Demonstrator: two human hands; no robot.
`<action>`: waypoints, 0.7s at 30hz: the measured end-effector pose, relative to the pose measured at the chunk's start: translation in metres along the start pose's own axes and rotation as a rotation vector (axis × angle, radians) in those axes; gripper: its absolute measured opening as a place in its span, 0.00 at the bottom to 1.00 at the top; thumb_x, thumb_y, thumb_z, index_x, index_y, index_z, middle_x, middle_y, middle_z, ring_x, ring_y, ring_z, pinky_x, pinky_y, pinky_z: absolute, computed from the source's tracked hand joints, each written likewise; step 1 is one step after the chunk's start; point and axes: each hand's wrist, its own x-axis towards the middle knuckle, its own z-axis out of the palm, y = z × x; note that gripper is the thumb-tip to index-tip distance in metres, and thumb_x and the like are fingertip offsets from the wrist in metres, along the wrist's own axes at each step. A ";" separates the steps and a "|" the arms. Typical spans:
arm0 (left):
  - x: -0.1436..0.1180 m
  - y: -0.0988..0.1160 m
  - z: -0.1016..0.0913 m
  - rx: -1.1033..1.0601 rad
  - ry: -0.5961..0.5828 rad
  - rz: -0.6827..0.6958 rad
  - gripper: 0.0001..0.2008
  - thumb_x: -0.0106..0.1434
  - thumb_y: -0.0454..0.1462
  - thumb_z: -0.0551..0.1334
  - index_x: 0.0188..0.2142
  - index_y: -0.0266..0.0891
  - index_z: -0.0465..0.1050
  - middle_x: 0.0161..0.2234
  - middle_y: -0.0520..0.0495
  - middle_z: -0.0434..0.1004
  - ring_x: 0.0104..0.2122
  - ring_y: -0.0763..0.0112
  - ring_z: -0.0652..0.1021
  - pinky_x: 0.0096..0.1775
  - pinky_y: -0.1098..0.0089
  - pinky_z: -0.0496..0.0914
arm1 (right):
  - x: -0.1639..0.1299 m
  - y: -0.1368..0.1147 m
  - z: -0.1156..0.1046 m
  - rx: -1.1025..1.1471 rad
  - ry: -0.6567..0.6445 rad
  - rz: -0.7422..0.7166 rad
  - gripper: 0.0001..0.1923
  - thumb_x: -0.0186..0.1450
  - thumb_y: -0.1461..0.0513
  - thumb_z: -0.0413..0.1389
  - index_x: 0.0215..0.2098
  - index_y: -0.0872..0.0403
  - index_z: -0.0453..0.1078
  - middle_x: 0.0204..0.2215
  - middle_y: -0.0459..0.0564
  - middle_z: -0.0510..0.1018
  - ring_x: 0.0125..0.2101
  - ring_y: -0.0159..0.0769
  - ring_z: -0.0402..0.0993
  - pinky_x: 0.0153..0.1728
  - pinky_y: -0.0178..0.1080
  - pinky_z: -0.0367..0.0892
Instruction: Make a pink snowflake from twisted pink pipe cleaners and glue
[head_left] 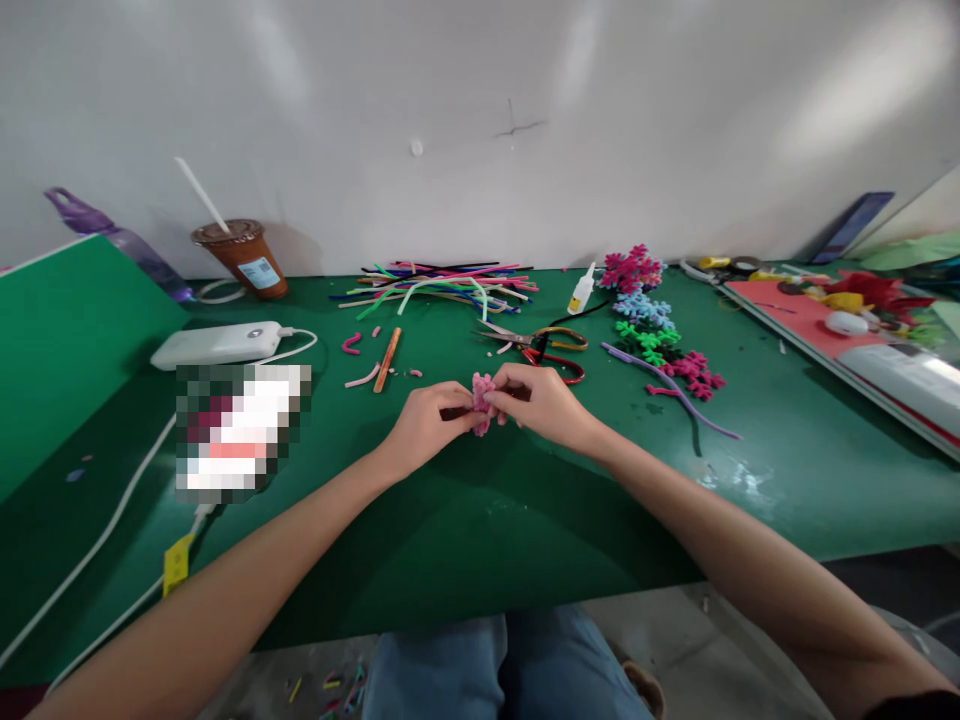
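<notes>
A small pink pipe-cleaner flower (482, 401) is pinched between both hands over the middle of the green bench (465, 520), a bit closer to the front edge than the back wall. The left hand (429, 418) is curled with thumb and fingertips closed on the flower's left side, and the right hand (541, 402) is closed on its right side the same way. A dark bit looks to be held under the left fingers, maybe a stem, hard to tell. Just behind the hands, scissors (541, 342) are lying flat. A loose pile of coloured pipe cleaners (439, 283) is spread toward the back edge, with a glue bottle (581, 291) and finished flowers (649, 320) to its right. An iced drink cup (244, 257) and power bank (216, 344) are parked at the back left.
</notes>
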 end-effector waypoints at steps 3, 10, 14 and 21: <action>-0.001 0.000 0.001 -0.002 0.005 0.027 0.08 0.60 0.40 0.63 0.29 0.41 0.79 0.32 0.51 0.76 0.32 0.72 0.76 0.38 0.73 0.67 | 0.000 0.001 0.001 0.015 0.009 -0.018 0.08 0.63 0.60 0.53 0.28 0.55 0.64 0.21 0.45 0.74 0.22 0.28 0.70 0.23 0.33 0.65; -0.001 0.001 0.000 0.022 -0.008 0.058 0.08 0.61 0.39 0.63 0.28 0.41 0.79 0.32 0.52 0.76 0.33 0.73 0.76 0.38 0.74 0.67 | -0.001 0.006 0.001 0.019 -0.036 -0.069 0.06 0.62 0.60 0.56 0.32 0.54 0.65 0.26 0.45 0.75 0.25 0.29 0.72 0.27 0.33 0.68; -0.001 0.001 0.000 -0.001 -0.017 0.080 0.10 0.62 0.38 0.62 0.26 0.41 0.78 0.31 0.52 0.77 0.33 0.73 0.76 0.38 0.74 0.68 | 0.000 0.010 0.003 -0.045 -0.033 -0.130 0.07 0.62 0.59 0.56 0.31 0.54 0.68 0.27 0.45 0.75 0.27 0.30 0.72 0.29 0.33 0.66; 0.000 0.002 0.001 -0.035 -0.020 0.053 0.09 0.61 0.41 0.63 0.27 0.41 0.79 0.33 0.52 0.77 0.35 0.72 0.77 0.41 0.73 0.68 | 0.000 0.014 0.008 -0.108 0.041 -0.158 0.10 0.63 0.58 0.56 0.27 0.55 0.67 0.25 0.45 0.74 0.24 0.27 0.67 0.25 0.31 0.61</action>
